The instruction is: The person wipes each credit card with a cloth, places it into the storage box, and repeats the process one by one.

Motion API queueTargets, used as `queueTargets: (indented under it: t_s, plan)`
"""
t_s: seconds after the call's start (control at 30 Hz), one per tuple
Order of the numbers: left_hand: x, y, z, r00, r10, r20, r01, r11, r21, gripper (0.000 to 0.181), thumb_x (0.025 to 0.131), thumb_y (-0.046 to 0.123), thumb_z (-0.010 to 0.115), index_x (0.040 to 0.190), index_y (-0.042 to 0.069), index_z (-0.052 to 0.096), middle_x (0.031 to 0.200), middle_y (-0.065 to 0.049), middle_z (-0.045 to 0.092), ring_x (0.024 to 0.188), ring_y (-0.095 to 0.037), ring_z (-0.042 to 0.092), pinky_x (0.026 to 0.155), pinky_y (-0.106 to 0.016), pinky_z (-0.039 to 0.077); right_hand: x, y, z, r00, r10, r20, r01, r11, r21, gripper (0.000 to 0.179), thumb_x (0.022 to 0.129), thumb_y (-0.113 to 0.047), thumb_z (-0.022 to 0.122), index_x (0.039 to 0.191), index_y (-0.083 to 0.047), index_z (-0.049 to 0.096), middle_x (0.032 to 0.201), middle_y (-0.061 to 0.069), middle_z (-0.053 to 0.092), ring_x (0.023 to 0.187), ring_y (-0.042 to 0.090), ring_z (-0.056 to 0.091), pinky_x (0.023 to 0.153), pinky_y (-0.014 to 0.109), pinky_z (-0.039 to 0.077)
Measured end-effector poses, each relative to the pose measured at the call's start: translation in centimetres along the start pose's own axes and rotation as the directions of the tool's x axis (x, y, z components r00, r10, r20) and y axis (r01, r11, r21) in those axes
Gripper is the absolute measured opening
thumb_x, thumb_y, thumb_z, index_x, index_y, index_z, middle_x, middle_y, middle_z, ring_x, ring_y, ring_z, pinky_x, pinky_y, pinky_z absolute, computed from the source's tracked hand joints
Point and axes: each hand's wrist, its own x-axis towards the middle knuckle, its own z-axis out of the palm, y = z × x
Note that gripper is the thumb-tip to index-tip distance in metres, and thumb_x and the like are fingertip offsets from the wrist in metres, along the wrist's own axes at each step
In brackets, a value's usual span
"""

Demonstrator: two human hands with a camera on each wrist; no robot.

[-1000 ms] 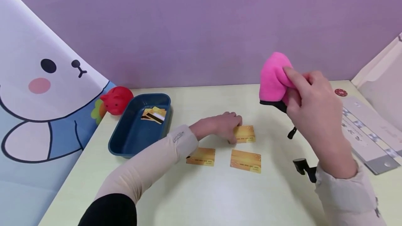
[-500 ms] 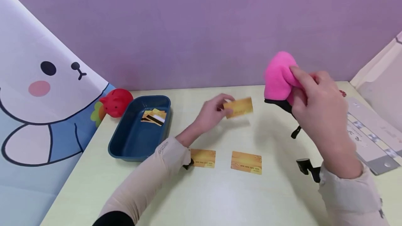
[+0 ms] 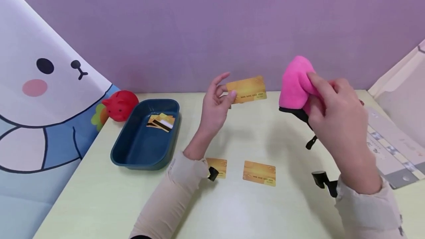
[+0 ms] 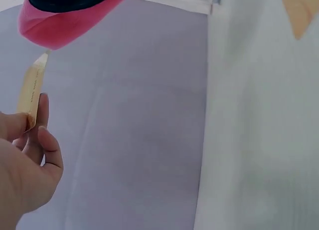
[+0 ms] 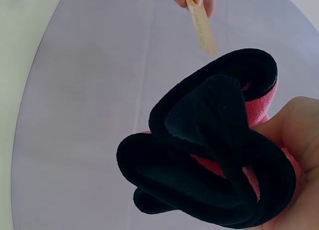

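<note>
My left hand [image 3: 214,108] pinches a gold bank card [image 3: 247,88] between thumb and fingers, up in the air near the purple backdrop. The card's printed side faces the head camera; in the left wrist view the card [image 4: 31,93] shows nearly edge-on. To its right, my right hand [image 3: 340,117] grips a pink fleece item [image 3: 295,84] with black trim and a dangling black cord end, clear of the table. Folded black-edged openings of this fleece item [image 5: 209,135] face the right wrist camera. A small gap separates card and fleece.
Two more gold cards lie on the table: one card [image 3: 259,173] in full view, another card [image 3: 220,165] partly behind the left wrist. Several cards [image 3: 162,121] lie in a blue tray [image 3: 116,154] at left. Beside it sits a red piggy bank [image 3: 121,105]. A grey folder [image 3: 395,146] lies at right.
My left hand has picked the back gold card off the table, then raised it and turned its printed side to the head camera. My right hand has shifted slightly right with the fleece item.
</note>
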Motion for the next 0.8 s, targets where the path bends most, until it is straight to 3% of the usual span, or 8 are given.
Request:
queueTargets:
  t_s: [0.2, 0.43, 0.63, 0.8]
  plan:
    - [-0.9, -0.2, 0.7, 0.999, -0.010, -0.040, 0.011, 1.000, 0.020, 0.035, 0.096, 0.003, 0.065, 0.130, 0.000, 0.058, 0.097, -0.015, 0.067, 0.072, -0.010, 0.063, 0.063, -0.021, 0.046, -0.2, -0.2, 0.1, 0.999, -0.022, -0.048, 0.023, 1.000, 0.015, 0.039, 0.093, -0.007, 0.057, 0.130, -0.012, 0.067, 0.094, 0.026, 0.059, 0.086, 0.041, 0.056, 0.058, 0.057, 0.040]
    - [-2.0, -0.6, 1.7, 0.995, -0.070, -0.068, 0.071, 0.997, 0.013, 0.038, 0.095, 0.006, 0.067, 0.131, 0.002, 0.060, 0.103, -0.023, 0.069, 0.076, -0.009, 0.066, 0.074, -0.021, 0.054, -1.2, -2.2, 2.0, 0.980, -0.191, -0.055, 0.194, 0.979, 0.068, 0.037, 0.091, -0.008, 0.065, 0.128, -0.013, 0.069, 0.094, 0.024, 0.063, 0.085, 0.038, 0.060, 0.056, 0.055, 0.050]
    - [-2.8, 0.3, 2.8, 0.988, -0.136, -0.073, 0.140, 0.989, 0.051, 0.033, 0.095, -0.003, 0.062, 0.128, 0.002, 0.061, 0.112, -0.022, 0.070, 0.090, -0.016, 0.070, 0.078, -0.024, 0.056, -2.4, -3.4, 4.2, 0.955, -0.296, -0.009, 0.296, 0.952, 0.077, 0.042, 0.090, -0.006, 0.071, 0.131, -0.014, 0.067, 0.095, 0.024, 0.063, 0.081, 0.039, 0.060, 0.053, 0.051, 0.053]
    - [-3.0, 0.7, 3.1, 0.985, -0.171, -0.036, 0.174, 0.980, 0.101, 0.034, 0.091, -0.012, 0.059, 0.123, -0.002, 0.063, 0.108, -0.023, 0.071, 0.089, -0.012, 0.067, 0.076, -0.021, 0.055, -3.3, -3.5, 5.6, 0.941, -0.320, 0.113, 0.315, 0.947, 0.063, 0.044, 0.087, -0.003, 0.072, 0.130, -0.012, 0.064, 0.089, 0.018, 0.057, 0.071, 0.034, 0.054, 0.048, 0.044, 0.051]
